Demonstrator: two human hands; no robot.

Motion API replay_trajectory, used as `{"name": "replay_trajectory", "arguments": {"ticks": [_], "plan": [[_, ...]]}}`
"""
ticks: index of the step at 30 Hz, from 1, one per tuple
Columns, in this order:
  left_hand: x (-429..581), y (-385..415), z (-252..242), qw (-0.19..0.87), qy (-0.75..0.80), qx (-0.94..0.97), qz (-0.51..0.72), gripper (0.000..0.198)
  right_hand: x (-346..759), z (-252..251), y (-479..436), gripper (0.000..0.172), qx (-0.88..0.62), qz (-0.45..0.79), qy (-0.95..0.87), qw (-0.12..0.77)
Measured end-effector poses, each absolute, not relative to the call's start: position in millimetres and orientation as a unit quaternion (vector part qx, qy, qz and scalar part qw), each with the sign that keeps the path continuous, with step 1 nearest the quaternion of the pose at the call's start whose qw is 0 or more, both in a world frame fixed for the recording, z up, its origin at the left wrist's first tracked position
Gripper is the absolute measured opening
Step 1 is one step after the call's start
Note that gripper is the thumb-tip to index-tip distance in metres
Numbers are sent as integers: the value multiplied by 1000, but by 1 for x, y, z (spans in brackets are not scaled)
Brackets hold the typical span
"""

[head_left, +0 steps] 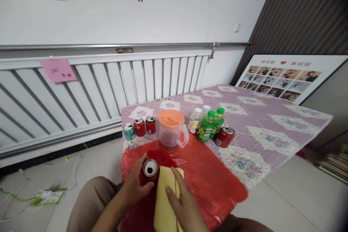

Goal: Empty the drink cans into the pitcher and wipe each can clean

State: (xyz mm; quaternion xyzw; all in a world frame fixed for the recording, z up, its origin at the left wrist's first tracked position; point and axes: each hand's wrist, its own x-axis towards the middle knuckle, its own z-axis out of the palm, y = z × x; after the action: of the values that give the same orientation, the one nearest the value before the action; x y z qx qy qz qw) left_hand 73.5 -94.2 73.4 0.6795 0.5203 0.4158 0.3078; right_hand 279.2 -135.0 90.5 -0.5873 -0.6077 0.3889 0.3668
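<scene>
1. Head view: both hands work close together; the left hand (136, 179) curls its thumb and fingers around an opened drink can (150, 169), probably to steady it upright.
2. Head view: the right hand (185, 203) lies on a folded yellow cloth (165, 199) just beside the can; whether it grips or merely presses, I cannot tell.
3. Head view: a red plastic sheet (212, 174) lies beneath, likely shielding the lilac floral surface (258, 127). An orange-lidded pitcher (170, 130), three upright cans (140, 127) and a group of bottles (206, 127) stand beyond the hands, seemingly set back to leave working room.
4. Head view: the can is in front of the person, near the sheet's left side. Its silvery top shows a dark mouth opening; its side looks dark red, mostly hidden by fingers and shadow.
</scene>
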Motion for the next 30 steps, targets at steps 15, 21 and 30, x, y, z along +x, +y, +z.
{"name": "replay_trajectory", "arguments": {"ticks": [15,21,30], "plan": [[78,-96,62,286,541,654,445,86,278,94,-131,60,-595,387,-605,360],[67,-95,65,364,502,669,410,85,277,91,-130,57,-589,383,-600,383],[74,-95,61,319,518,655,449,70,277,90,-132,60,-588,389,-606,367]]}}
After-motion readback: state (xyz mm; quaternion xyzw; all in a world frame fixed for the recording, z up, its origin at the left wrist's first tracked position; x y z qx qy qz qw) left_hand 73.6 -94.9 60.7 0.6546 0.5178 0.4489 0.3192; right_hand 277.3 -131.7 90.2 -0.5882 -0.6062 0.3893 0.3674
